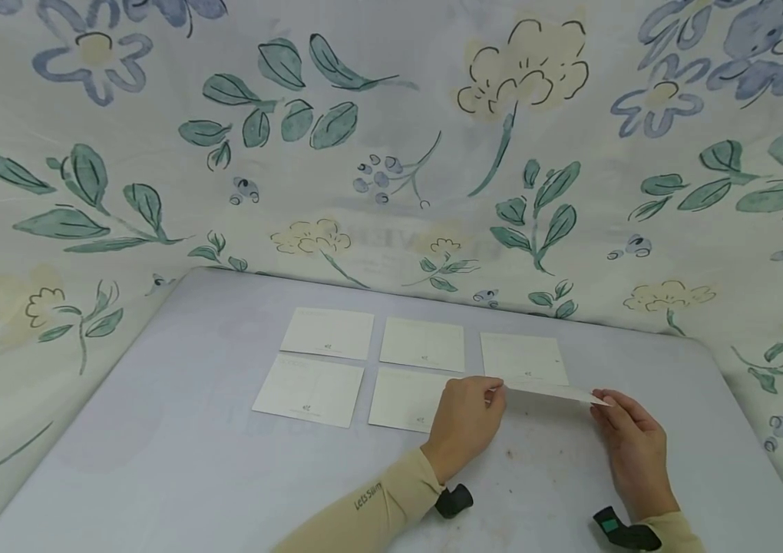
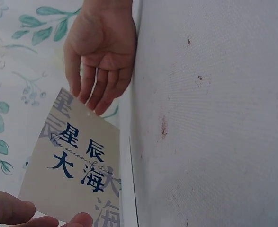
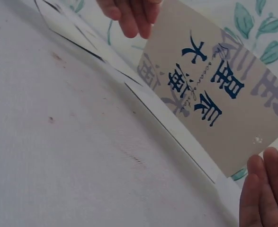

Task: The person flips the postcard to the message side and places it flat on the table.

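Both hands hold a postcard [image 1: 550, 391] above the table, tilted so the head view sees it nearly edge-on. My left hand [image 1: 467, 422] pinches its left end, and my right hand [image 1: 633, 453] grips its right end between thumb and fingers. In the left wrist view, the printed face of the postcard [image 2: 77, 156] carries dark blue and pale grey-violet characters with a line of script. The right wrist view shows the same face of the postcard [image 3: 210, 90] turned over. Just beyond the held one lies a pale postcard [image 1: 523, 357].
Several more pale cards lie in two rows, among them a back-left card [image 1: 327, 332], a front-left card [image 1: 312, 388] and a front-middle card [image 1: 401, 395] partly behind my left hand. The white table [image 1: 156, 430] has small reddish-brown marks. A flowered cloth [image 1: 391, 192] hangs behind it.
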`<state>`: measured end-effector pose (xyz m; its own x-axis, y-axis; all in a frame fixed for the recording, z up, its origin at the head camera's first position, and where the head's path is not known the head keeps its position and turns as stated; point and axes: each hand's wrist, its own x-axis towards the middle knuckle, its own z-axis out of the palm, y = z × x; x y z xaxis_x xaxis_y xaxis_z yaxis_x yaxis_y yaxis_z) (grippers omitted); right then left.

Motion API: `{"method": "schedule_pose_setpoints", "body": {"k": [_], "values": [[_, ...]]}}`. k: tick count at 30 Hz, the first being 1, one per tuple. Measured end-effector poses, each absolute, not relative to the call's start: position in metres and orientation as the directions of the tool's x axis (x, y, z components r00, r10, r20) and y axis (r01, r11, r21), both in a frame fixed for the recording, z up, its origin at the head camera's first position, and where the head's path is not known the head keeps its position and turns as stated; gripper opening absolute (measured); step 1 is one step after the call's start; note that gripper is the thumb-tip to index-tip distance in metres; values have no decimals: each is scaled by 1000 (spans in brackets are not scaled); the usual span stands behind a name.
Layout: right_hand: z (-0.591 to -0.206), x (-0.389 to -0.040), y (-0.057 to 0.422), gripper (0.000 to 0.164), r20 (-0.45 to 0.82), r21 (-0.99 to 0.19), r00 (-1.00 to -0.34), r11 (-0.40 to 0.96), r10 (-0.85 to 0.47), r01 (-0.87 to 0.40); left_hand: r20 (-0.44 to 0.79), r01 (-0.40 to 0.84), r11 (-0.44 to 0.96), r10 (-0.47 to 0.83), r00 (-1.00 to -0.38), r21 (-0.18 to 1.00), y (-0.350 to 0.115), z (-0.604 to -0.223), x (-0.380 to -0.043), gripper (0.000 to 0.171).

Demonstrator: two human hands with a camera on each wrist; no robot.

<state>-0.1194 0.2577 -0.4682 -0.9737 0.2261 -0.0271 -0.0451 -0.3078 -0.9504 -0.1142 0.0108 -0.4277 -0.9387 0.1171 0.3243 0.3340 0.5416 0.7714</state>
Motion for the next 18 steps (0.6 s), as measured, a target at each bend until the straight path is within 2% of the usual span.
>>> {"method": "schedule_pose_setpoints", "body": {"k": [3, 12, 18], "values": [[-469, -120, 261, 25, -18, -934, -983, -354, 183, -49, 324, 336, 546, 121, -938, 768, 11, -427, -113, 21], [-470, -120, 265, 31, -21, -930, -994, -368, 111, -22, 352, 366, 547, 136, -926, 753, 10, -428, -113, 19], [-471, -120, 267, 28, -26, -910, -996, -415, 81, -9, 373, 382, 549, 133, -918, 744, 11, -428, -113, 21]]}}
